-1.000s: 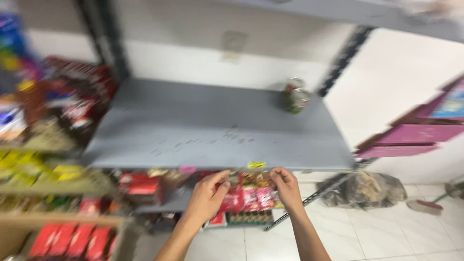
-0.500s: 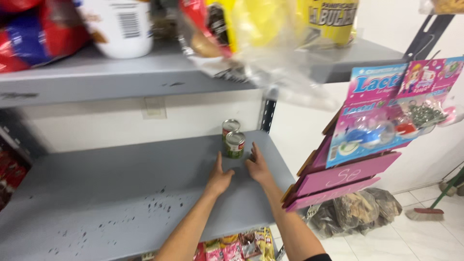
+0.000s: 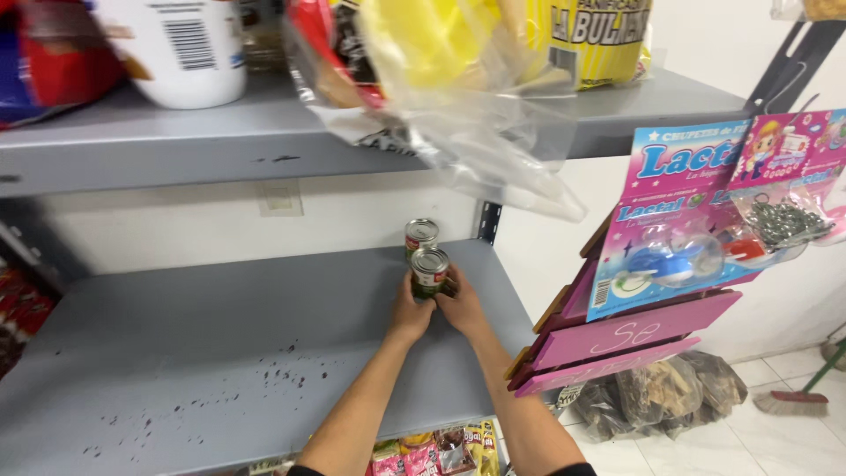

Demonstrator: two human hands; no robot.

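Both hands close around one small tin can (image 3: pixel 430 271) with a green label and a silver lid. The left hand (image 3: pixel 408 316) presses its grip against the can's left side, and the right hand (image 3: pixel 462 308) wraps its grip around the right side, so the can is clasped between the two. The can stands upright near the back right corner of a grey metal shelf (image 3: pixel 220 353). Just behind it, closer to the wall, stands a second can (image 3: pixel 421 235) of the same kind, upright; whether the two touch cannot be told. Both forearms reach up from the bottom edge of the view.

The grey shelf shows dark speckled marks toward its front edge. Above it an upper shelf (image 3: pixel 176 141) carries a white plastic tub (image 3: pixel 176 48), red packets and a yellow bag (image 3: pixel 582 35), with a clear plastic bag (image 3: pixel 493 141) sagging over its front edge. To the right of the shelf hangs a pink display card (image 3: pixel 679 211) with small toys in blisters. Below it, dark bags (image 3: pixel 661 397) lie on the white tiled floor (image 3: pixel 793 441), near a broom head (image 3: pixel 791 404).
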